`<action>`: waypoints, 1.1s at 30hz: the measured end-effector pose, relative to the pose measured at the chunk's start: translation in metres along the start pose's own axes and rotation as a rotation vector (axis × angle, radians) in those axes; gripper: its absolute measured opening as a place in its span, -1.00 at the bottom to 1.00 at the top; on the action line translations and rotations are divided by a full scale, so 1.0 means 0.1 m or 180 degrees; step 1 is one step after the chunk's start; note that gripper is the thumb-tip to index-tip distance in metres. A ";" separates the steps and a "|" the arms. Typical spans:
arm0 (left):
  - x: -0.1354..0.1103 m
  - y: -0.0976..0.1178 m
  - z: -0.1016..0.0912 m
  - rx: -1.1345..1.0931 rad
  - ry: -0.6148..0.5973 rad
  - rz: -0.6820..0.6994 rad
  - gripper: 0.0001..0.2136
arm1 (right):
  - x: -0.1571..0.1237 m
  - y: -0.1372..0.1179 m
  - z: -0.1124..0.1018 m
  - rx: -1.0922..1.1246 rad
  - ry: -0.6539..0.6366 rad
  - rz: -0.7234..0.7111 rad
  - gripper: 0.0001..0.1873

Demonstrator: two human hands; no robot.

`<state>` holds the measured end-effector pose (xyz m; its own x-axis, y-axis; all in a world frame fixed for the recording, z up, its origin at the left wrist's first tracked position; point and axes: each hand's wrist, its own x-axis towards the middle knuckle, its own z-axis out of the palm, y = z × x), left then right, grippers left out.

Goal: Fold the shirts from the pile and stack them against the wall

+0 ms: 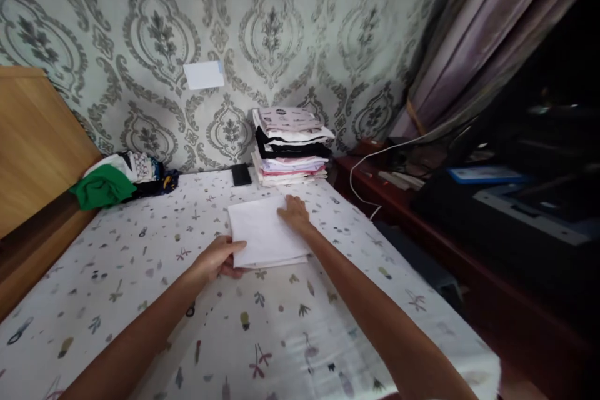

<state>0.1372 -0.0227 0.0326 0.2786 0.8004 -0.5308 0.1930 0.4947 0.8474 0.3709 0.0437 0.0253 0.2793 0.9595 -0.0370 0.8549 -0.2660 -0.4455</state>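
Note:
A folded white cloth [262, 228], perhaps a garment, lies flat on a bed with a patterned white sheet [281, 319]. My left hand [221, 256] grips its near left corner, thumb on top and fingers underneath. Over the far right part of the same cloth rests my right hand [295, 214], palm down, thumb apart from slightly bent fingers. Behind the cloth stands a stack of folded clothes [293, 147] in pink, white, black and lilac, close to the wall.
A dark flat phone-like object [240, 175] lies left of the stack. Crumpled clothes, with a green piece [104, 186] in front, sit by the wooden headboard [42, 144]. To the right, a white cable [359, 169] hangs beside a dark red table [349, 165] holding assorted things.

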 end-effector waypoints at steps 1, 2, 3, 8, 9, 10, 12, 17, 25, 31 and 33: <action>-0.01 -0.02 0.03 -0.0021 -0.0062 0.0001 -0.57 | 0.04 0.01 -0.01 0.0026 -0.0012 0.0032 -0.42; -0.02 -0.03 0.04 -0.0031 -0.0080 0.0017 -0.58 | 0.07 0.00 -0.03 0.0060 -0.0034 0.0058 -0.42; -0.03 -0.02 0.03 -0.0038 -0.0072 0.0043 -0.60 | 0.09 -0.01 -0.05 0.0101 -0.0065 0.0078 -0.42; -0.11 0.13 -0.36 -0.0094 0.0235 0.0253 -0.71 | -0.17 0.03 -0.07 0.0410 -0.0282 -0.0043 -0.27; -0.13 0.15 -0.50 -0.0132 0.0364 0.0299 -0.73 | -0.29 0.07 -0.06 0.0511 -0.0403 -0.0107 -0.22; -0.15 0.17 -0.63 -0.0199 0.0514 0.0339 -0.75 | -0.42 0.11 -0.05 0.0594 -0.0546 -0.0194 -0.19; -0.18 0.15 -0.86 -0.0435 0.0788 0.0436 -0.79 | -0.64 0.16 -0.06 0.0564 -0.0759 -0.0423 -0.20; -0.29 -0.03 -0.94 -0.0859 0.0795 0.0453 -0.86 | -0.70 0.00 -0.13 -0.0301 -0.0478 -0.0729 -0.52; -0.44 -0.32 -0.36 -0.1393 0.0337 0.0045 -0.28 | -0.37 -0.46 0.09 -0.0041 -0.0801 -0.0822 -0.59; -0.21 -0.40 -0.28 -0.1320 0.0504 0.0443 -0.12 | -0.33 -0.39 0.08 0.0538 -0.0963 -0.0772 -0.76; -0.20 -0.26 -0.26 -0.1128 0.0564 0.0676 -0.16 | -0.35 -0.29 0.02 0.1079 -0.0906 -0.0863 -0.87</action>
<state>0.1019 -0.0429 0.0218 0.1058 0.9271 -0.3596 -0.1940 0.3739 0.9070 0.3351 0.0178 0.0376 -0.1028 0.9896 -0.1008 0.6772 -0.0046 -0.7358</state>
